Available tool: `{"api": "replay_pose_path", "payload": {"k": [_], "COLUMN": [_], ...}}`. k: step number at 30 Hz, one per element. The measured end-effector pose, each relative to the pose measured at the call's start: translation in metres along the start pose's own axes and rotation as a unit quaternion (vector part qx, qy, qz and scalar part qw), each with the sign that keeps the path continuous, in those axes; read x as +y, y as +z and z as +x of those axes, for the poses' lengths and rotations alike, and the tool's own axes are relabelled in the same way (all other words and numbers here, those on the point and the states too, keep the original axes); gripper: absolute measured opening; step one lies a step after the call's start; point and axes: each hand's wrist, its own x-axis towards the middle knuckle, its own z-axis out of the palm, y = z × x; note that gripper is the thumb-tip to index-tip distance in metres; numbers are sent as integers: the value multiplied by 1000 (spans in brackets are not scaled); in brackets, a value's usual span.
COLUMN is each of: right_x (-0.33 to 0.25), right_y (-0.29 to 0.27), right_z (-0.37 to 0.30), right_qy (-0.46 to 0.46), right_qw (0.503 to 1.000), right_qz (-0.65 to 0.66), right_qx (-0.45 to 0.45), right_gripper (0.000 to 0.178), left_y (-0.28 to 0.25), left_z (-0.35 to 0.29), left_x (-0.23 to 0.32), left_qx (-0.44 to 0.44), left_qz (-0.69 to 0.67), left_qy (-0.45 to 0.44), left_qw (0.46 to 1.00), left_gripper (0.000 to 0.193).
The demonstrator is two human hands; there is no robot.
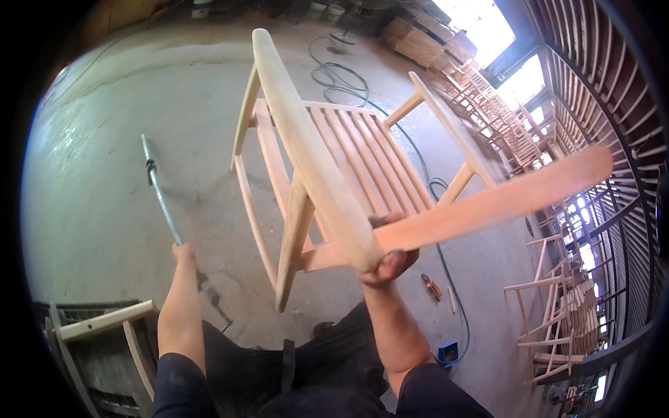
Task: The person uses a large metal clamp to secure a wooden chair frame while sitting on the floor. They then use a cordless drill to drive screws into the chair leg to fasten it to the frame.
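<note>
The right hand [387, 263] is in the middle of the frame, a bit below the centre. Its grip is wrapped tight around the corner of a wooden chair [334, 167], where a long top rail meets a wide flat arm piece. The fingers are curled all the way round the wood, so the grip is closed on it. The chair is bare, light wood with no paint. It is held up off the floor and tipped, and it fills the middle of the frame. Its thin slats run side by side in the centre, and its legs point to the left and to the upper right.

The left hand [183, 252] is at the lower left of the middle. It holds the near end of a thin metal rod [159, 191]. The rod runs from the hand up toward the upper left. The grip is closed on the rod, but the fingers are too small to see well.

The grey concrete floor [104, 174] lies under everything. A dark hose [418, 160] snakes over it behind the chair. More bare wooden chairs [557, 306] stand at the lower right. Another chair frame [104, 327] is at the lower left.
</note>
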Motion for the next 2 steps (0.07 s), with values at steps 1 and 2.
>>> {"api": "replay_pose_path", "payload": {"k": [1,2], "right_x": [-3,-4], "right_y": [-11,-27], "right_z": [-9,-12], "right_qy": [22,26], "right_qw": [999,996], "right_qz": [-19,-59], "right_qx": [-43,-65], "right_gripper": [59,59], "left_y": [13,19], "left_z": [-37,-78], "left_x": [-23,-35], "left_qx": [-62,-131], "left_qz": [38,85], "left_qy": [-86,-164], "left_qw": [994,974], "left_gripper": [32,46]}}
